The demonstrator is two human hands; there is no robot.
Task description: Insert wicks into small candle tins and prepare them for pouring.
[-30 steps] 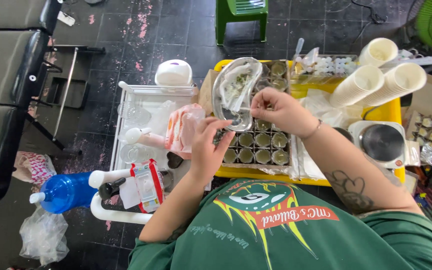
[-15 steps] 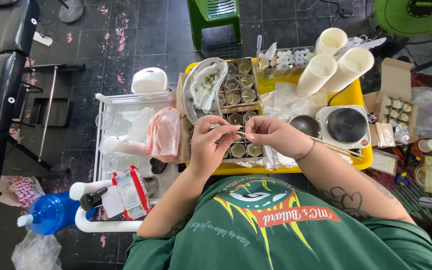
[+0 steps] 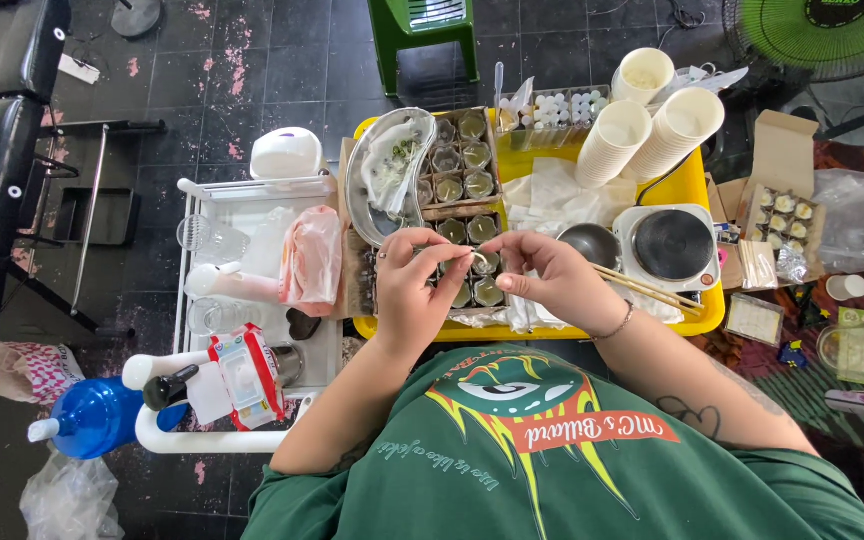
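Left hand [image 3: 407, 285] and right hand [image 3: 542, 275] are pinched together on a small pale stick [image 3: 476, 259], held above the tray of glass jars [image 3: 472, 262] on the yellow desk [image 3: 697, 185]. The stick's long axis runs hand to hand. Judged risk: a loose pinch drops it among the jars below.

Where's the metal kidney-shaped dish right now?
In the head view, the metal kidney dish lies at the left end of the yellow tray, partly over the box of small jars, just beyond the left hand.
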